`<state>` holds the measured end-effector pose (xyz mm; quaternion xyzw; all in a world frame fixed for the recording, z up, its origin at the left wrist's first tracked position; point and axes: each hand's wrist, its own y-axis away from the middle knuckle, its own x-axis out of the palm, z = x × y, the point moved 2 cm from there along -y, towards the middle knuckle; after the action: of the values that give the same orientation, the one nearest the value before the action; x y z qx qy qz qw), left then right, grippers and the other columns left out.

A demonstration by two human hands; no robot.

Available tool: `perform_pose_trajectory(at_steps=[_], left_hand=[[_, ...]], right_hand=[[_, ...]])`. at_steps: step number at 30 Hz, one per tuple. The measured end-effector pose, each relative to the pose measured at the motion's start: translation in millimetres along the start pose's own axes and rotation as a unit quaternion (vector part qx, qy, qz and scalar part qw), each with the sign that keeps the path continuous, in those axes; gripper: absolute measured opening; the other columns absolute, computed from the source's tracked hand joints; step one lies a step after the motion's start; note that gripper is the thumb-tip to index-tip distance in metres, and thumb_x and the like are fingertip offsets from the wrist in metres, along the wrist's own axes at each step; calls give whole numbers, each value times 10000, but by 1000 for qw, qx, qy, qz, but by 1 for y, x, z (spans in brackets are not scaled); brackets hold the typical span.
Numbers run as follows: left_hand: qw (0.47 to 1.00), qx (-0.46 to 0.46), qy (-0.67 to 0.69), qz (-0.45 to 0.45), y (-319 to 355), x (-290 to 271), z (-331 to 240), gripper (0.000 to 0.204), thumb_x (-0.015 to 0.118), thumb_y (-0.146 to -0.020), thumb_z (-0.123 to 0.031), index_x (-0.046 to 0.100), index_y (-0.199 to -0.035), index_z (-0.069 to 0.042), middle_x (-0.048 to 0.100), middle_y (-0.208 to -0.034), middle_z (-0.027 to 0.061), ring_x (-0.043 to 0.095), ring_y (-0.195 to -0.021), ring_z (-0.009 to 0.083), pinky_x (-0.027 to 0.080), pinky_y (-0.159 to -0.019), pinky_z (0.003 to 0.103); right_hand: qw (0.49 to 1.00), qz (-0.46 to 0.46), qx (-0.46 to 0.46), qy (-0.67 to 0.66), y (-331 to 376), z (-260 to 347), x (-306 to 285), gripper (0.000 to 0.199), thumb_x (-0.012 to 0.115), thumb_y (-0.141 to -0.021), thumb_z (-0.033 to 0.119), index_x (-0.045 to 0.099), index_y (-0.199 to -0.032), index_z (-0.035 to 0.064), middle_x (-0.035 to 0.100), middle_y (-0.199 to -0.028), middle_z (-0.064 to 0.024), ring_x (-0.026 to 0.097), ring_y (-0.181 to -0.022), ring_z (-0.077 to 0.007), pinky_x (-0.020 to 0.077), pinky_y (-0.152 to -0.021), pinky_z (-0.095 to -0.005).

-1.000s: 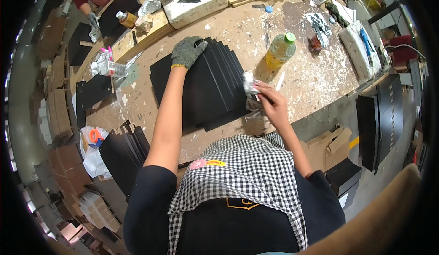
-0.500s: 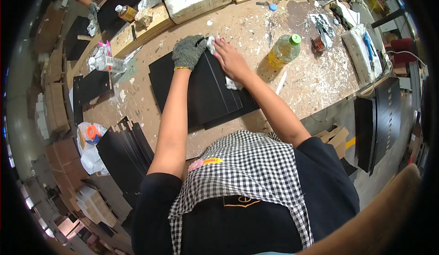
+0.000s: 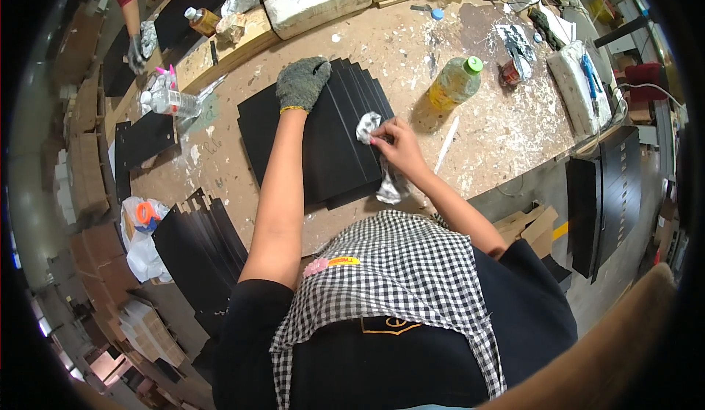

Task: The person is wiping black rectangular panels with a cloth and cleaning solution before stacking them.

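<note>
My left hand [image 3: 303, 84], in a grey knit glove, lies at the far edge of a fanned stack of black panels [image 3: 323, 145]. Its fingers are curled over that edge. Bare, my right hand [image 3: 400, 148] pinches a crumpled white rag [image 3: 368, 127] with dark smudges, over the right side of the stack. From below that hand hangs another part of white cloth [image 3: 391, 188], beside the near right corner; whether both pieces are one rag I cannot tell.
Right of the stack stands a green-capped bottle [image 3: 454, 83] of yellow liquid, near an open can [image 3: 514, 72]. A clear bottle [image 3: 172, 103] is at left. More black panels [image 3: 202, 245] lean at the table's near left. Far left, a co-worker's gloved hand [image 3: 136, 54] is near a dark panel.
My right hand has come back toward me from the far edge, fingers now pinching the rag instead of spread on it. The panels show more fanned edges. The co-worker's hand has shifted.
</note>
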<state>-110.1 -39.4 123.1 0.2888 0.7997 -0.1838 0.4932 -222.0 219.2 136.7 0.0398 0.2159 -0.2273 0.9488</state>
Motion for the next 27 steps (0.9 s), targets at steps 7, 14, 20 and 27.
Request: perform_pose_trajectory(at_steps=[7, 14, 20, 27], left_hand=[[999, 20, -22, -22, -2, 2, -2, 455, 541, -933, -503, 741, -1145, -153, 710, -1178, 90, 643, -1116, 310, 468, -1003, 440], [1000, -14, 2, 7, 1, -1, 1, 506, 556, -931, -532, 723, -1173, -121, 685, -1226, 130, 629, -1151, 319, 465, -1017, 424], [993, -65, -88, 53, -22, 3, -3, 547, 471, -960, -554, 699, -1205, -121, 676, -1251, 123, 618, -1173, 329, 450, -1021, 460], [968, -156, -118, 154, -30, -2, -35, 625, 493, -905, -650, 696, -1203, -139, 679, -1251, 120, 620, -1185, 303, 462, -1004, 464]], right_hand=[[996, -64, 48, 37, -150, -22, 46, 156, 778, -787, 180, 744, -884, 62, 594, -923, -171, 598, -936, -366, 484, -838, -433], [1000, -10, -5, 7, -58, -23, 22, 160, 793, -815, 171, 746, -894, 40, 605, -843, -136, 605, -843, -275, 479, -763, -389], [994, 55, 48, -78, 64, -16, -29, 160, 794, -797, 75, 751, -944, 28, 620, -897, -77, 607, -850, -191, 473, -779, -301], [992, -67, 107, 16, 54, -17, -53, 167, 749, -848, 106, 737, -1003, 45, 646, -985, -108, 640, -928, -245, 493, -817, -317]])
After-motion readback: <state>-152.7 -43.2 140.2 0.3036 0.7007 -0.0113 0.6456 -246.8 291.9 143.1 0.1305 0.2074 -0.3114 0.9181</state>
